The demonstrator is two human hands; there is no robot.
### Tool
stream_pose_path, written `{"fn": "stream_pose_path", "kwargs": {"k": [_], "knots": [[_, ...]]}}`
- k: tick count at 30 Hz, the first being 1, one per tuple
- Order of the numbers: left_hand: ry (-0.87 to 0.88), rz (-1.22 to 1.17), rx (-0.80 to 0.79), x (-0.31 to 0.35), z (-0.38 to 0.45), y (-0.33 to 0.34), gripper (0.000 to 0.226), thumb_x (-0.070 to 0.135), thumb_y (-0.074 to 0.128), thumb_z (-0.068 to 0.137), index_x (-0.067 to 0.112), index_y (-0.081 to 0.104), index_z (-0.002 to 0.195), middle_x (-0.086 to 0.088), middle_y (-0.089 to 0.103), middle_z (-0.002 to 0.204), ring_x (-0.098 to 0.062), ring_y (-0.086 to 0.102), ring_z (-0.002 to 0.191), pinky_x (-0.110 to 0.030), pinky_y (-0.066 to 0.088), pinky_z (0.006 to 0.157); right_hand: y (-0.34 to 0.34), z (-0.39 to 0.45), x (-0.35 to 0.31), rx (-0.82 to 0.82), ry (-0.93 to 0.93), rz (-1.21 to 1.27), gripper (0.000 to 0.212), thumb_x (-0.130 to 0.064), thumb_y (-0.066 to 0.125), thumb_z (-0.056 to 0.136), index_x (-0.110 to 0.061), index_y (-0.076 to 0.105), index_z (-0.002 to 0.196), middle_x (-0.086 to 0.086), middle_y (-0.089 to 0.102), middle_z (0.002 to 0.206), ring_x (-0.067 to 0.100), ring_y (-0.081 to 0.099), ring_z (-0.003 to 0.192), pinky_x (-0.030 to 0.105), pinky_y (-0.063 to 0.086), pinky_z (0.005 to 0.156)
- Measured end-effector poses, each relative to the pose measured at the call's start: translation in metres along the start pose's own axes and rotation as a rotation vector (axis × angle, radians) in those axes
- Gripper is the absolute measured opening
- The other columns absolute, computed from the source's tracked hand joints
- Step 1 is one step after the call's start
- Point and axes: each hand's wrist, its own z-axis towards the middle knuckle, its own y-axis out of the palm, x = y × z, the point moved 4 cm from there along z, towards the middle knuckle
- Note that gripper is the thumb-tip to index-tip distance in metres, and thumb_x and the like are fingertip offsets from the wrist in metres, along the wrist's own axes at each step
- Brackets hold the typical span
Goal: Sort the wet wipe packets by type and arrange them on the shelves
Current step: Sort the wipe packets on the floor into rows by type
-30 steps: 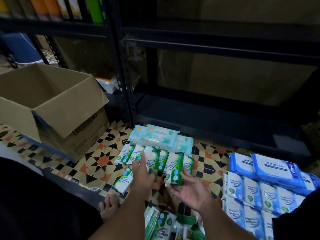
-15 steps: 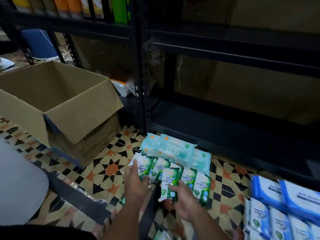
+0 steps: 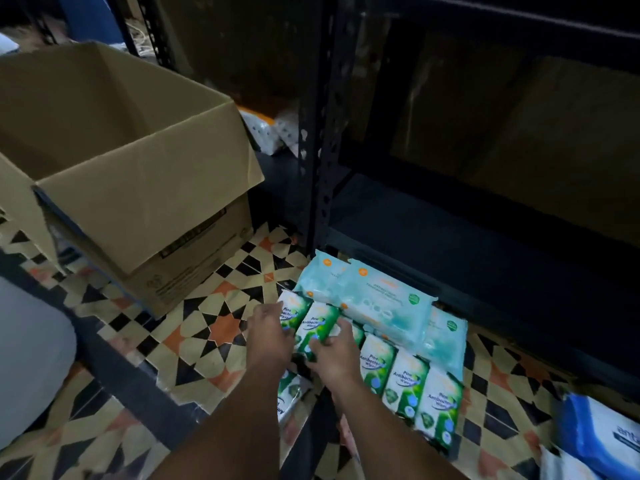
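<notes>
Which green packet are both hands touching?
The second green packet from the left. The left hand and right hand pinch it; the other green packets lie untouched to its right.

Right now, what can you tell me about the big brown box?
The cardboard box is plain brown corrugated card, open at the top with its flaps folded outward. Dark print shows on its near side, too blurred to read. It stands upright on the patterned tiled floor, left of the black shelf post. No contents are visible inside. Neither hand touches it.
</notes>
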Motion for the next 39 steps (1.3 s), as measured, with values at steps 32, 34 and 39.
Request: {"fn": "stream_pose_path", "kwargs": {"k": [32, 34, 39], "knots": [[-0.102, 0.172, -0.031, -0.020, -0.098, 0.004, 0.056, 0.027, 0.066, 0.091, 0.023, 0.038, 0.140, -0.006, 0.045, 0.140, -0.025, 0.040, 0.132, -0.045, 0.028, 0.111, -0.078, -0.100, 0.065, -0.272, -0.288, -0.789, 0.035, -0.021, 0.064, 0.095, -0.019, 0.060, 0.130, 0.005, 0.069, 0.113, 0.020, 0.064, 0.103, 0.023, 0.045, 0.078], [-0.067, 0.209, -0.096, -0.019, -0.101, 0.006, 0.061, 0.033, 0.068, 0.090, 0.025, 0.037, 0.142, -0.007, 0.044, 0.144, -0.029, 0.039, 0.135, -0.049, 0.026, 0.112, -0.079, -0.112, 0.075, -0.298, -0.293, -0.814, 0.037, -0.020, 0.064, 0.092, -0.022, 0.062, 0.128, 0.004, 0.068, 0.108, 0.020, 0.063, 0.099, 0.022, 0.041, 0.072], [-0.062, 0.387, -0.282, -0.019, -0.108, 0.010, 0.077, 0.033, 0.068, 0.087, 0.026, 0.027, 0.151, -0.011, 0.034, 0.150, -0.036, 0.030, 0.139, -0.052, 0.025, 0.111, -0.072, -0.131, 0.105, -0.443, -0.307, -1.025, 0.067, -0.068, 0.075, 0.064, -0.029, 0.055, 0.113, 0.002, 0.055, 0.109, 0.025, 0.053, 0.100, 0.035, 0.050, 0.079]]}}
